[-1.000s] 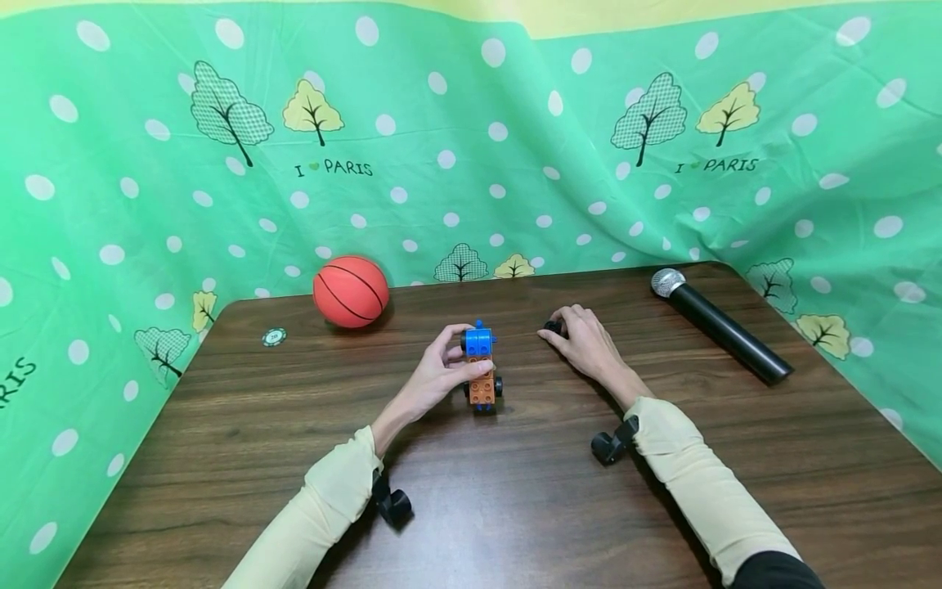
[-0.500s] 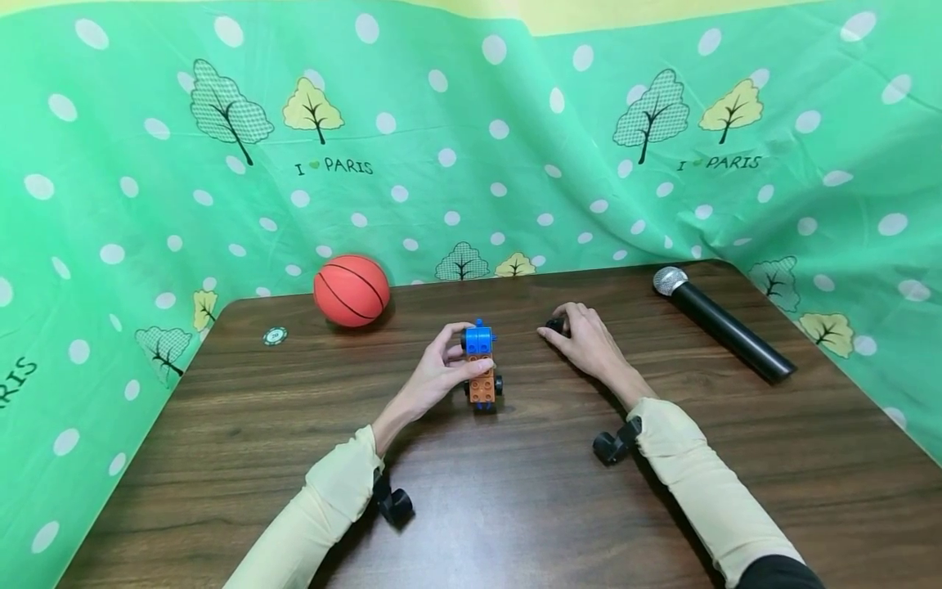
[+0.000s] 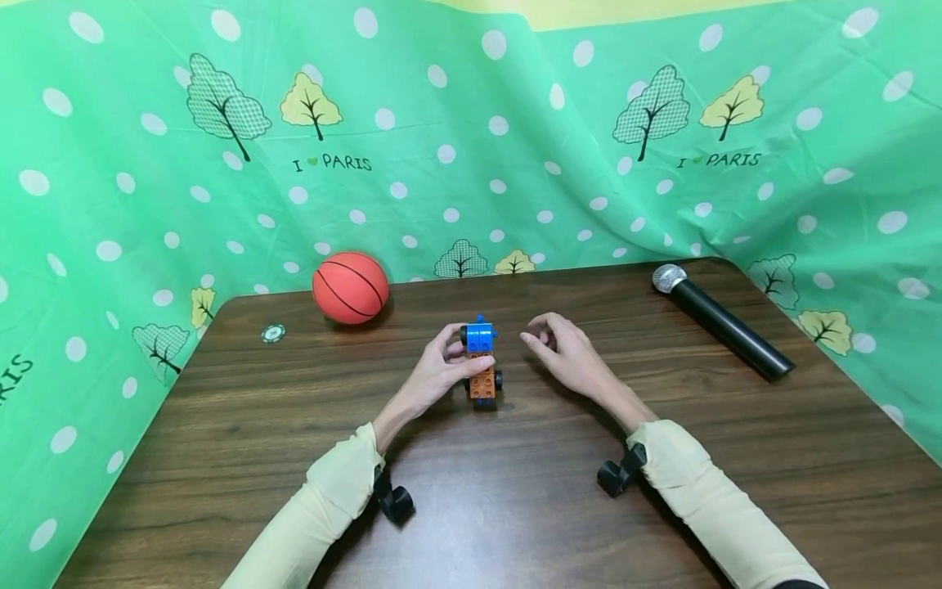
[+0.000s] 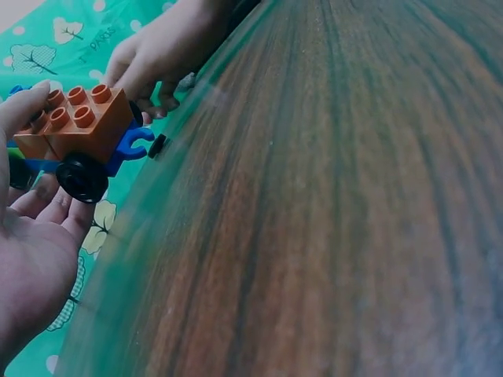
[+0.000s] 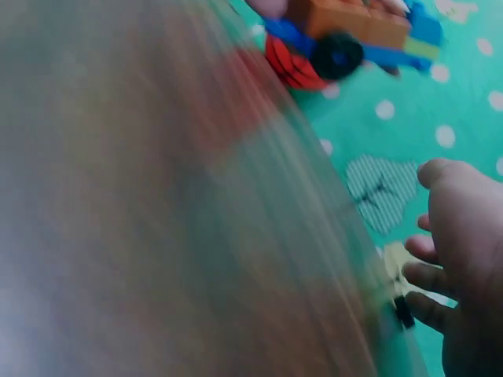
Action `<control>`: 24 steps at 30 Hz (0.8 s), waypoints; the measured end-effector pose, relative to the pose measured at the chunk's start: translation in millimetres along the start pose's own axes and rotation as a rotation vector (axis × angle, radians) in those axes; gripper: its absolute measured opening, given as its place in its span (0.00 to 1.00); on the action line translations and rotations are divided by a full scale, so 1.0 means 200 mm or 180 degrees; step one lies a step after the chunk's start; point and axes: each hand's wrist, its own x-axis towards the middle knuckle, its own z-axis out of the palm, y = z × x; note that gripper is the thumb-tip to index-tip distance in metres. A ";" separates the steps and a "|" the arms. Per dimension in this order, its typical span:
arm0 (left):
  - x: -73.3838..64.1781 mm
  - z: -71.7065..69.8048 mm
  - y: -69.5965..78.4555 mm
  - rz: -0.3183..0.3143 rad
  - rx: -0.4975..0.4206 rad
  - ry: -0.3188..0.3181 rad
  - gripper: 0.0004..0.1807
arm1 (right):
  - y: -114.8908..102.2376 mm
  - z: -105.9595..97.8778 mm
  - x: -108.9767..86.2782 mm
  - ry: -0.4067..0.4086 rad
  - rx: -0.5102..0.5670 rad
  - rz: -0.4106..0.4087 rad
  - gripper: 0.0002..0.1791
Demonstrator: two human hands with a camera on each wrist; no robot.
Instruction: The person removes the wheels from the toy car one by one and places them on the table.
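On the left side, a green cloth [image 3: 441, 102] with white dots hangs like a wall beside the table [image 3: 500, 507], and it continues along the far edge to the right side; it carries printed trees [image 3: 221, 94], and a pale yellow band [image 3: 625, 10] runs at its top. The table is of dark brown wood with grain lines, and a soft light shines on its nearer middle part. Close to the rounded far left corner lies a small chip [image 3: 273, 334], flat; its mark is too small to read. To its right, by the far edge, rests a red ball [image 3: 350, 287] with black lines. Next, a pale sleeve [image 3: 324, 491] comes in from the near side, and the left hand [image 3: 432, 374] holds a toy vehicle [image 3: 482, 384] between thumb and fingers, in a narrow grip. This toy, of orange and blue blocks with black wheels, is between the two hands, well inside the edges; I cannot tell whether it touches the wood. Just right of it is the right hand [image 3: 570, 350], loosely bent, with a gap between thumb and fingers. A small black piece [image 4: 157, 146] is near its fingertips; whether they touch, I cannot tell. Farther right, a black microphone [image 3: 724, 321] lies slanted, its silver head near the far right corner.
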 end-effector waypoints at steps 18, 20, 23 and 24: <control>0.03 0.05 0.01 0.0060 -0.0127 0.0390 0.16 | -0.20 0.10 -0.09 -0.0806 0.1208 0.0351 0.18; 0.03 0.06 0.01 0.0075 -0.0148 0.0493 0.15 | -0.21 0.11 -0.09 -0.0793 0.1301 0.0378 0.18; 0.03 0.06 0.01 0.0093 -0.0147 0.0654 0.13 | -0.23 0.13 -0.09 -0.0745 0.1455 0.0431 0.18; 0.04 0.06 0.01 0.0102 -0.0141 0.0704 0.13 | -0.23 0.13 -0.08 -0.0724 0.1507 0.0446 0.17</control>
